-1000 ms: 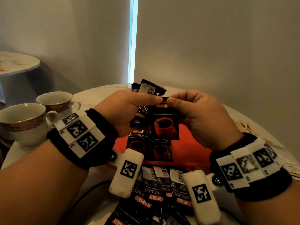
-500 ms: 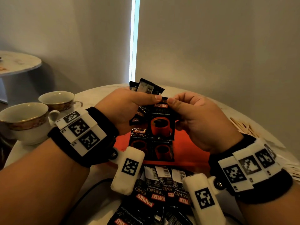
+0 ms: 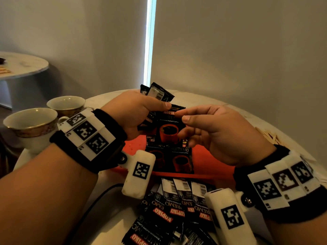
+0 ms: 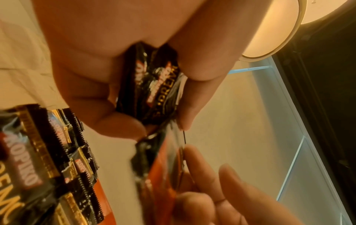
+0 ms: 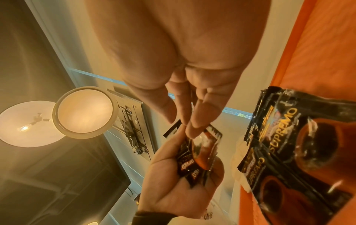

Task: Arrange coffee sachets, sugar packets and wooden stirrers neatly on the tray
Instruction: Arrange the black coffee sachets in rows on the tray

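Observation:
My left hand (image 3: 159,106) grips a fanned bunch of black coffee sachets (image 3: 159,93) above the orange tray (image 3: 212,156); its thumb pins the front sachet (image 3: 168,128) at the top. The left wrist view shows the bunch (image 4: 154,85) between thumb and curled fingers. My right hand (image 3: 180,115) is just right of that sachet. Its fingertips (image 5: 192,130) touch the front sachet (image 5: 204,146), and the thumb stands apart. Two sachets (image 3: 180,160) lie side by side on the tray. Several loose sachets (image 3: 177,209) are piled on the table in front of it. Wooden stirrers (image 3: 269,135) lie at the right.
Two cups (image 3: 30,121) (image 3: 67,103) stand at the table's left edge. A black cable (image 3: 99,197) runs over the near left of the table. A wall is close behind the round table. A second table (image 3: 21,64) stands further left.
My right thumb and forefinger pinched the top of the front sachet before; now that pinch has loosened and the hand has drawn slightly right. My left thumb has closed over the sachet's top.

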`<state>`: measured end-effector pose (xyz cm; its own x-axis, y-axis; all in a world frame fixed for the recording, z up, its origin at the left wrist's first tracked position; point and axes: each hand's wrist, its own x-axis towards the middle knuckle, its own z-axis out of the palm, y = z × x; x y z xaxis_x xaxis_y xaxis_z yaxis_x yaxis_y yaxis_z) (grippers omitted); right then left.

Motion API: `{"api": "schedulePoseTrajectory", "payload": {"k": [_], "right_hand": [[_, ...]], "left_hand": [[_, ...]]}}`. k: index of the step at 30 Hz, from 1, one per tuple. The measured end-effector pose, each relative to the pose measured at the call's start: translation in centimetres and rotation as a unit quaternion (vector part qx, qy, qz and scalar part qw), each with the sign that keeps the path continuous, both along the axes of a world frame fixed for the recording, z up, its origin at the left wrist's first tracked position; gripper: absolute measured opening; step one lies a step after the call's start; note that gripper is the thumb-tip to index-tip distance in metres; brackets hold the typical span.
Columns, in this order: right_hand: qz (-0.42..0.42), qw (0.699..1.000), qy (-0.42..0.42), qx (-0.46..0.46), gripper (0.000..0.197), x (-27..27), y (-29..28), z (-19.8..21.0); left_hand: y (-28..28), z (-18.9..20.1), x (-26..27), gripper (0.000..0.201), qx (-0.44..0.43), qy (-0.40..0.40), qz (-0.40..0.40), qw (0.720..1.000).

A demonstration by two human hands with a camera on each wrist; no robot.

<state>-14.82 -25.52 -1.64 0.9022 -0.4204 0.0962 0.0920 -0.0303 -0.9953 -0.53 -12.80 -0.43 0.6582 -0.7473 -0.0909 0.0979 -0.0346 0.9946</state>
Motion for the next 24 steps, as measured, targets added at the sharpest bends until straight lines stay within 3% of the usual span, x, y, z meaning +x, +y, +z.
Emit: {"api": "schedulePoseTrajectory", "payload": {"k": [5, 11, 15, 20, 24], "right_hand": [[-0.004, 0.999, -0.014, 0.046, 0.024, 0.2, 0.0, -0.1], [-0.005, 0.996, -0.028, 0.079, 0.046, 0.2, 0.1, 0.1], [-0.018, 0.995, -0.030, 0.096, 0.030, 0.2, 0.1, 0.1], [-0.022, 0.994, -0.031, 0.105, 0.026, 0.1, 0.1, 0.2], [-0.022, 0.993, -0.040, 0.112, 0.029, 0.0, 0.2, 0.2]], "left_hand": [[-0.1, -0.1, 0.5, 0.038, 0.015, 0.013, -0.019, 1.000], [0.0, -0.2, 0.9, 0.036, 0.026, 0.013, -0.049, 0.998], [-0.1, -0.3, 1.1, 0.039, 0.015, 0.024, -0.055, 0.998], [-0.2, -0.8, 1.8, 0.066, -0.010, 0.056, -0.082, 0.995], [-0.4, -0.8, 2.3, 0.041, -0.022, 0.081, -0.061, 0.995]]}}
